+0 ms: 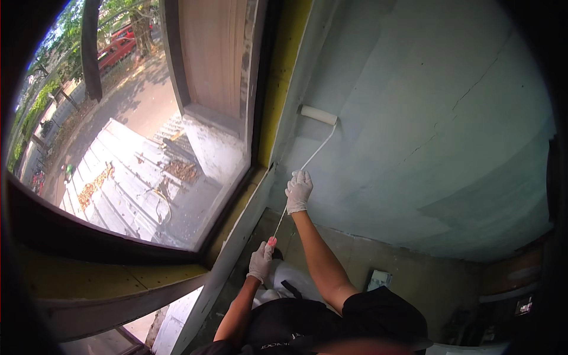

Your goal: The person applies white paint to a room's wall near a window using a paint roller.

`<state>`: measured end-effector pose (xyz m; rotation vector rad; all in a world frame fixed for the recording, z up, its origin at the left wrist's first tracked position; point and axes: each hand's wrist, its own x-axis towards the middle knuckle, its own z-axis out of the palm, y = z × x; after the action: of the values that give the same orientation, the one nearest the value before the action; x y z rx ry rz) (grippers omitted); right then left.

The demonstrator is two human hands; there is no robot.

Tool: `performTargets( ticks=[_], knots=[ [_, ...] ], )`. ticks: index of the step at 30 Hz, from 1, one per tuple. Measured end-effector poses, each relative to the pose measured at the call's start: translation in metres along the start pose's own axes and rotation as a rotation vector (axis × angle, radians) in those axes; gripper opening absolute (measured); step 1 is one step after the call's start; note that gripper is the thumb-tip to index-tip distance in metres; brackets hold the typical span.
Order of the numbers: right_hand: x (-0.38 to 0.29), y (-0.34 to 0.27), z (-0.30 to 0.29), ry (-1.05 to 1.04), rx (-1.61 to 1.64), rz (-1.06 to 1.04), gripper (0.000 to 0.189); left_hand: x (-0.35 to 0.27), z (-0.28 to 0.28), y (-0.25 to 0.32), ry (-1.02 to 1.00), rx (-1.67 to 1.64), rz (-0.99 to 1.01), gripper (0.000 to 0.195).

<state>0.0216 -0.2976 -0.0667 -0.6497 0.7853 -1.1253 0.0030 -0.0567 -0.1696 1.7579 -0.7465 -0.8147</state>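
Note:
A paint roller point(318, 115) with a white cover rests against the grey-green wall point(399, 111), close to its left corner. Its thin metal rod runs down towards me. My right hand point(299, 191), in a white disposable glove, is closed around the upper part of that rod. Lower down, my left hand point(261, 261), gloved the same way, grips the roller's handle point(272, 242), of which only a red-pink end shows. Lighter and darker patches cover the wall, and a thin crack point(470, 91) slants across it.
Left of the wall is an open window with a dark frame point(226, 226) and a yellow reveal point(284, 66). Outside lie metal roofing sheets point(120, 173) with dry leaves, and red vehicles point(116, 52). A paint tray point(379, 279) sits on the floor point(426, 284) behind my right arm.

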Motion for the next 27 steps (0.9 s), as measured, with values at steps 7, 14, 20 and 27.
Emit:
performTargets(
  ticks=[7,14,20,27],
  knots=[
    [-0.013,-0.109,0.105,-0.075,-0.042,-0.157,0.021,0.061,-0.023,0.095,0.016,-0.061,0.202,0.044],
    [0.002,-0.221,0.188,-0.265,-0.04,-0.371,0.015,0.134,-0.023,0.197,0.102,-0.083,0.483,0.05],
    [0.019,-0.329,0.262,-0.406,-0.059,-0.559,0.017,0.174,-0.035,0.33,0.001,-0.206,0.535,0.055],
    [0.004,-0.428,0.329,-0.455,-0.053,-0.716,0.018,0.168,-0.062,0.451,0.041,-0.116,0.606,0.064]
  ],
)
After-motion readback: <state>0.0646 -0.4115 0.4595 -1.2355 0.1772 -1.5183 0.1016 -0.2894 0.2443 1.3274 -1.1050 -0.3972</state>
